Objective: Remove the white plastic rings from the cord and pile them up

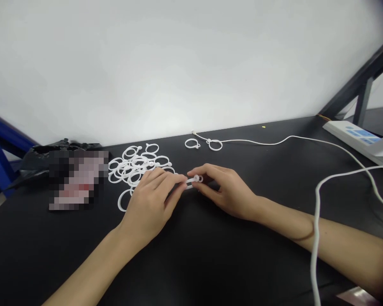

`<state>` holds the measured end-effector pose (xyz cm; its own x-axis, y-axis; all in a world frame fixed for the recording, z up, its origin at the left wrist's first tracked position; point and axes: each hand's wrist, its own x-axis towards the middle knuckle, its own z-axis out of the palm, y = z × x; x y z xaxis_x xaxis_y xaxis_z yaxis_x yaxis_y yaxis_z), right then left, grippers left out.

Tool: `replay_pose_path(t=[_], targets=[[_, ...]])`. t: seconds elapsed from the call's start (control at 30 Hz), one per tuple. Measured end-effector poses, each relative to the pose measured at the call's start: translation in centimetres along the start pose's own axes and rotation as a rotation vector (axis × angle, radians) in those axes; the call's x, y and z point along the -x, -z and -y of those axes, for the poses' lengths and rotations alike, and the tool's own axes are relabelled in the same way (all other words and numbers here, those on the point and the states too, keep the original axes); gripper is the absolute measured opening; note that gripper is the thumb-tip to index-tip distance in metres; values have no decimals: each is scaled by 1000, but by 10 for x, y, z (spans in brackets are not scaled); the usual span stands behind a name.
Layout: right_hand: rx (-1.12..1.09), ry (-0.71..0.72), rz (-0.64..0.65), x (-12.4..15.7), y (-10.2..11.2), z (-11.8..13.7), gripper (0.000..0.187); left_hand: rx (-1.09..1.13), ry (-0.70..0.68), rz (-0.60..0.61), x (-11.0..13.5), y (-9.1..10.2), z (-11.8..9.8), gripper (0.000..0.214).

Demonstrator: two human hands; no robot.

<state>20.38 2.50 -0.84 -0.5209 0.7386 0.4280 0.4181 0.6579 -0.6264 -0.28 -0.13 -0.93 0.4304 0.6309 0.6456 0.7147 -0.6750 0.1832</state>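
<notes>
Both my hands meet over the middle of a black table [194,263]. My left hand [153,199] and my right hand [225,191] pinch the same small white plastic ring [194,180] between their fingertips, just above the tabletop. A pile of several white rings [134,168] lies right behind my left hand, partly hidden by it. Two more white rings [192,143] lie apart farther back, one of them [214,145] threaded on the end of a white cord [274,141].
A white wall stands behind the table. A white cable [315,221] crosses my right forearm. A white power strip [360,140] sits at the right edge. A blurred-out object [76,178] and a black bag [51,153] lie at the left.
</notes>
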Motion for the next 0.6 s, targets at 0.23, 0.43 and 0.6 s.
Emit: replay_pose_path(t=[0.23, 0.43, 0.6], targets=[[41, 43, -61, 0, 0, -3, 17, -16, -9, -4, -2, -2, -2, 5], [11, 69, -28, 0, 1, -2, 20, 18, -28, 15, 0, -1, -1, 4], [3, 87, 8, 1, 3, 1, 25, -13, 11, 12, 0, 0, 1, 8]])
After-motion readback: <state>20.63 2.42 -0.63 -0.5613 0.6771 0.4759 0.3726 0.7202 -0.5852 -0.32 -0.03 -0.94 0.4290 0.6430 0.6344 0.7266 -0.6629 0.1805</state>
